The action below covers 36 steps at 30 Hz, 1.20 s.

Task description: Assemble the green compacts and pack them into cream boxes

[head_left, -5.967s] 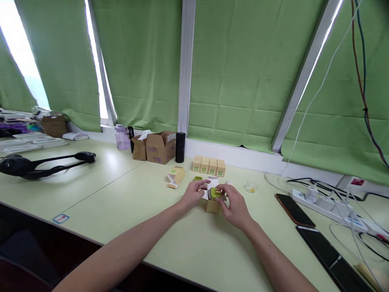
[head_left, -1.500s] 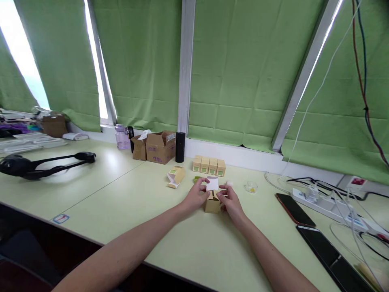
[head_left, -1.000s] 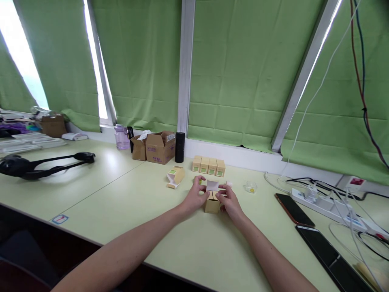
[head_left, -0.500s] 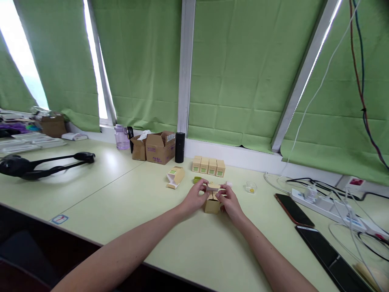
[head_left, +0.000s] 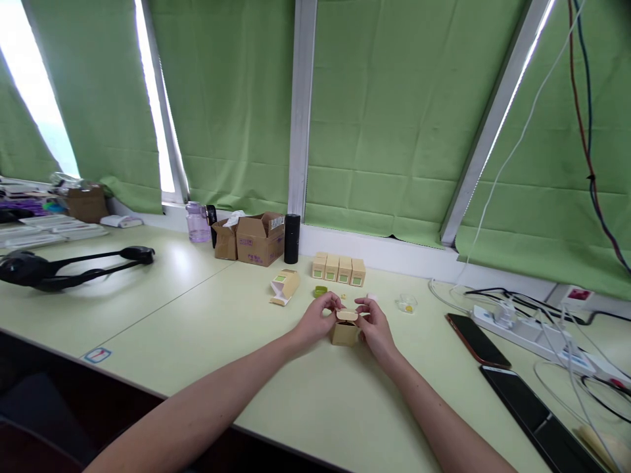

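A small tan carton (head_left: 344, 332) stands upright on the pale green table (head_left: 172, 309), its top flap folded down. My left hand (head_left: 317, 320) grips its left side with the fingers curled over the top. My right hand (head_left: 374, 326) pinches the right side, fingertips on the lid. Just behind my hands lies a small green lid (head_left: 321, 290). A row of closed tan cartons (head_left: 338, 269) with green labels stands further back. One open carton (head_left: 284, 286) lies on its side to the left.
Brown cardboard boxes (head_left: 254, 239), a black cylinder (head_left: 292, 238) and a purple bottle (head_left: 198, 222) stand by the window. A black headset (head_left: 69, 266) lies far left. Two phones (head_left: 477, 339), a power strip (head_left: 535, 334) and cables sit at right. A clear cup (head_left: 407, 303) is nearby.
The green item that my hands held earlier has gone into the carton. The white flap that stood up has been folded down, and the carton top now lies flat.
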{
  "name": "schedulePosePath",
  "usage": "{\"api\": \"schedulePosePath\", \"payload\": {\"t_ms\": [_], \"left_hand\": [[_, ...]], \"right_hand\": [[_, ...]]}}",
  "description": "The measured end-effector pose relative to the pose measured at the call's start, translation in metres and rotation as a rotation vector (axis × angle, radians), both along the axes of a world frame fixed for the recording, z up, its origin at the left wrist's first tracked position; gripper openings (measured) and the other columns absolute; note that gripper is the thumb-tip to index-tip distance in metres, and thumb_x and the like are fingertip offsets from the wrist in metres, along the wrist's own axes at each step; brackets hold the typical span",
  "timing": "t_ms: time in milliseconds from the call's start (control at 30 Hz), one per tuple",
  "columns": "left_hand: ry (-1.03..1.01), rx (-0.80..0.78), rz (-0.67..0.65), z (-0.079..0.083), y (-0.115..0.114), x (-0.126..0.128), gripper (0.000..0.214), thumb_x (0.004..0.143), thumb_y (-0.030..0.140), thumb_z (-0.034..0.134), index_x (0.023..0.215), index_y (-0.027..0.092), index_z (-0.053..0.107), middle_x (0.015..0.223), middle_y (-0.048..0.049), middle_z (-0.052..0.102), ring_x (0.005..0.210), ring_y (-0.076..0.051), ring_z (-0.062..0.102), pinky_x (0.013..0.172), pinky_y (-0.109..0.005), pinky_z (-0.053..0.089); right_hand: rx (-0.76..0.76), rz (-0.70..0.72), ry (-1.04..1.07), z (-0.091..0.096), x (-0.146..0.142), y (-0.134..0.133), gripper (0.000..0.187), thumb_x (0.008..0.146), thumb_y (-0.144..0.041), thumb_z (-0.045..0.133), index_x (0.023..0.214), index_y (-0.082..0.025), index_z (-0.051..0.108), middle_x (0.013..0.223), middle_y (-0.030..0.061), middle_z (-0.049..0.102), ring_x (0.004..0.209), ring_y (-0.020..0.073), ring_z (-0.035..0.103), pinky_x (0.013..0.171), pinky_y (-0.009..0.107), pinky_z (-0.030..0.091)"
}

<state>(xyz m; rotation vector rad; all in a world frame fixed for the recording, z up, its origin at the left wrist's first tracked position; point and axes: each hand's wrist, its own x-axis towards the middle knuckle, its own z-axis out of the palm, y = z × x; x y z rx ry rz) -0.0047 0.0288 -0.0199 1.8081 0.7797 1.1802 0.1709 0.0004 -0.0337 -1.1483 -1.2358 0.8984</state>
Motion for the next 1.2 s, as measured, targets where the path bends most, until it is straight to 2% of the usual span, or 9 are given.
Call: {"api": "schedulePosePath", "payload": {"t_ms": [200,300,433,567,667,767,1033,1200], "left_hand": [[-0.014,0.0,-0.004,-0.001,0.0,0.0,0.006,0.085,0.023,0.063,0.088,0.02,0.058,0.094,-0.0045,0.068,0.096,-0.021,0.064,0.085,-0.033,0.049],[-0.011,0.016,0.003,0.002,0.0,0.0,0.006,0.084,0.022,0.064,0.087,0.019,0.06,0.091,-0.0038,0.068,0.093,-0.021,0.064,0.085,-0.033,0.048],[0.023,0.044,0.022,0.009,-0.002,-0.004,0.003,0.082,0.02,0.062,0.085,0.019,0.062,0.094,-0.0056,0.07,0.095,-0.022,0.065,0.088,-0.035,0.049],[0.105,0.24,0.126,0.019,-0.006,-0.014,0.017,0.082,0.015,0.055,0.093,0.022,0.066,0.103,-0.0067,0.072,0.104,-0.025,0.062,0.098,-0.042,0.045],[0.23,0.464,0.171,0.025,-0.008,-0.02,0.012,0.086,0.019,0.057,0.092,0.022,0.066,0.096,-0.0065,0.07,0.1,-0.026,0.06,0.097,-0.043,0.041],[0.342,0.598,0.141,0.028,-0.01,-0.023,0.007,0.088,0.024,0.06,0.09,0.023,0.066,0.086,-0.0062,0.068,0.091,-0.026,0.059,0.091,-0.043,0.039],[0.425,0.64,0.086,0.026,-0.012,-0.022,0.007,0.084,0.023,0.061,0.087,0.023,0.067,0.076,-0.0052,0.067,0.078,-0.024,0.056,0.086,-0.043,0.037],[0.406,0.569,0.072,0.026,-0.014,-0.021,0.006,0.081,0.024,0.062,0.084,0.024,0.068,0.074,-0.0055,0.066,0.077,-0.025,0.055,0.088,-0.044,0.037]], "right_hand": [[0.28,-0.028,-0.15,0.009,0.005,-0.012,0.023,0.088,-0.04,0.059,0.101,-0.023,0.066,0.093,0.0049,0.062,0.079,0.02,0.056,0.063,0.03,0.045],[0.378,-0.021,-0.282,0.014,0.005,-0.018,0.014,0.09,-0.036,0.061,0.095,-0.024,0.067,0.087,0.0044,0.061,0.08,0.0214,0.058,0.068,0.032,0.047],[0.455,-0.041,-0.387,0.015,0.005,-0.02,0.008,0.09,-0.031,0.061,0.089,-0.025,0.066,0.082,0.0035,0.06,0.07,0.0197,0.054,0.065,0.033,0.045],[0.507,-0.06,-0.436,0.012,0.007,-0.019,0.004,0.089,-0.028,0.061,0.089,-0.025,0.065,0.083,0.0036,0.062,0.068,0.0194,0.052,0.063,0.034,0.044],[0.527,-0.059,-0.466,0.011,0.008,-0.018,0.003,0.088,-0.028,0.062,0.089,-0.026,0.064,0.082,0.0035,0.063,0.069,0.0201,0.053,0.064,0.034,0.043],[0.541,-0.057,-0.511,0.01,0.01,-0.017,0.002,0.087,-0.027,0.062,0.087,-0.026,0.064,0.08,0.0038,0.063,0.071,0.021,0.053,0.065,0.035,0.043],[0.606,-0.066,-0.632,0.009,0.012,-0.017,0.005,0.088,-0.022,0.059,0.087,-0.026,0.061,0.08,0.0044,0.063,0.077,0.023,0.055,0.066,0.036,0.043],[0.584,-0.071,-0.665,0.008,0.013,-0.017,0.005,0.087,-0.022,0.059,0.084,-0.027,0.06,0.08,0.0049,0.064,0.078,0.0242,0.057,0.067,0.037,0.044]]}}
